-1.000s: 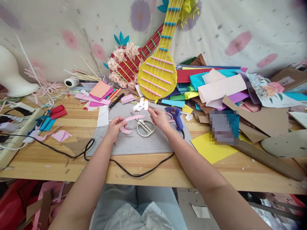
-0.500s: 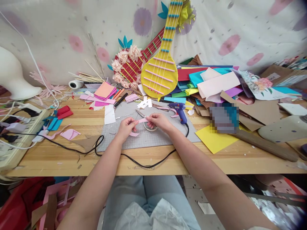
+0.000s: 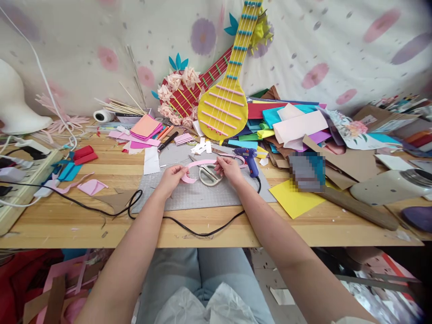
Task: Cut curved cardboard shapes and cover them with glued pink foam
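Observation:
Between my hands a narrow pink strip [image 3: 202,162] is stretched, bowing slightly upward, with a loose tail curling below my left fingers. My left hand [image 3: 173,176] pinches it on one side. On the other side, my right hand [image 3: 228,168] pinches it between thumb and fingers. Under the strip lies a pair of scissors [image 3: 209,176] with pale handles, on a grey cutting mat [image 3: 189,200]. Just beyond my right hand sits a blue glue gun [image 3: 249,158], its black cord running down off the mat.
Yellow [image 3: 223,110] and red [image 3: 187,95] handmade string instruments lean at the back. Coloured sheets [image 3: 300,126] pile up at the right, near a yellow sheet [image 3: 297,200]. The black cord [image 3: 202,235] loops along the front; a power strip [image 3: 30,191] stands left.
My hands have moved apart, so a longer stretch of the pink strip shows between them. More of the scissors' handles is now visible. The view has shifted slightly to the right.

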Motion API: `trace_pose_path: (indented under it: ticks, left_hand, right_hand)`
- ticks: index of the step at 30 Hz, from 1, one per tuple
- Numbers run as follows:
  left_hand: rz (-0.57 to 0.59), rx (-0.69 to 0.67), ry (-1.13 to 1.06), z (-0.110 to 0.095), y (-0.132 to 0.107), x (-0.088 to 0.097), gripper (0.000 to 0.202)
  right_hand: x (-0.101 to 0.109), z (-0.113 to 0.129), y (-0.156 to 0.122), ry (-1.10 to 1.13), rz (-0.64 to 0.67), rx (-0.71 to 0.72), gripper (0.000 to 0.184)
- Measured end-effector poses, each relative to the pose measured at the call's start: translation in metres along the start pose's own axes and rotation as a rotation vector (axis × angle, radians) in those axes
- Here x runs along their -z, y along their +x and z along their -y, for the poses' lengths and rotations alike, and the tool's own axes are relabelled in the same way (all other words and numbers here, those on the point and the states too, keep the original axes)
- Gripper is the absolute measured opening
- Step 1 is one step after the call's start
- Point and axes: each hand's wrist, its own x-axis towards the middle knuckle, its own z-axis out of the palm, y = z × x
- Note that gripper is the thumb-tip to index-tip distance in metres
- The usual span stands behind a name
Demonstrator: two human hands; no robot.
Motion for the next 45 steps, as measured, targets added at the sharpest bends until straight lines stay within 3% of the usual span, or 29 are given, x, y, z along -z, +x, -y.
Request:
trace_pose_path:
  ticks: [5,9,12,16,19,23,27,30,32,34,36,38,41,45]
  left_hand:
    - [-0.245,0.022,-0.188,-0.003,0.005,0.006,0.028]
    - [-0.303,0.021,-0.282,-0.002,0.009,0.008,0.015]
    - [-0.302,0.014,-0.264,0.000,0.010,0.006,0.013]
    - [-0.216,0.011,-0.232,0.001,0.007,0.004,0.017]
    - [-0.160,0.000,-0.228,0.000,0.005,0.005,0.017]
    - [-0.169,0.001,-0.237,0.001,0.006,0.005,0.013]
    - [-0.203,0.003,-0.274,0.004,0.007,0.003,0.011]
    - [-0.218,0.011,-0.301,0.003,0.007,0.002,0.015]
    - [-0.244,0.013,-0.319,0.002,0.008,0.000,0.017]
    - [-0.268,0.007,-0.329,0.002,0.008,-0.001,0.018]
    - [-0.277,-0.003,-0.333,0.002,0.009,-0.003,0.019]
    - [-0.276,-0.012,-0.337,0.003,0.009,-0.003,0.021]
    - [-0.271,-0.028,-0.344,0.005,0.008,-0.001,0.023]
    - [-0.260,-0.037,-0.337,0.005,0.007,0.000,0.022]
  right_hand:
    - [0.005,-0.006,0.002,-0.348,-0.122,0.104,0.048]
    - [0.007,0.007,-0.005,-0.748,-0.205,0.184,0.041]
    - [0.011,0.019,0.000,-1.054,-0.222,0.286,0.018]
    - [0.016,0.028,0.026,-1.417,-0.102,0.245,0.037]
    - [0.016,0.029,0.043,-1.549,-0.006,0.190,0.035]
    - [0.011,0.030,0.038,-1.542,-0.004,0.247,0.030]
    - [0.017,0.036,0.001,-1.396,-0.078,0.386,0.022]
    - [0.045,0.039,-0.028,-1.309,-0.156,0.194,0.032]
    - [0.072,0.036,-0.038,-1.266,-0.284,0.023,0.044]
    - [0.096,0.028,-0.037,-1.206,-0.435,0.005,0.045]
    - [0.111,0.017,-0.028,-1.135,-0.503,0.140,0.048]
    - [0.115,0.006,-0.016,-1.001,-0.418,0.168,0.050]
    - [0.112,-0.005,-0.001,-0.774,-0.265,0.062,0.044]
    - [0.118,-0.011,0.003,-0.569,-0.386,0.041,0.046]
